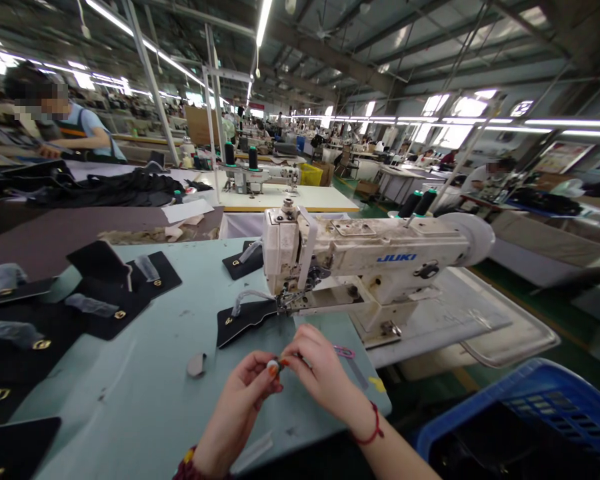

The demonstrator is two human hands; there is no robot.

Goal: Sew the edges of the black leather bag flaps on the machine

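My left hand point(253, 385) is closed, with thumb and fingers pinching a small round piece that looks like a bobbin point(273, 365). My right hand point(314, 360) meets it there, its fingertips pinched together at the edge of that piece; what they grip is hidden. Both hands are above the front of the pale green tabletop point(170, 400), before a white JUKI sewing machine point(360, 247). Under the machine's needle area lies a black panel point(245, 323) with a gold clasp and a plastic-wrapped strip. A grey rounded scrap point(196, 365) rests left of my left hand.
Several black panels point(125, 287) with gold clasps cover the table's left side. Pink thread snips point(344, 351) lie beyond my right hand. A blue plastic basket point(535, 380) stands at the lower right. One co-worker point(87, 127) sits at the far left; another is at the right.
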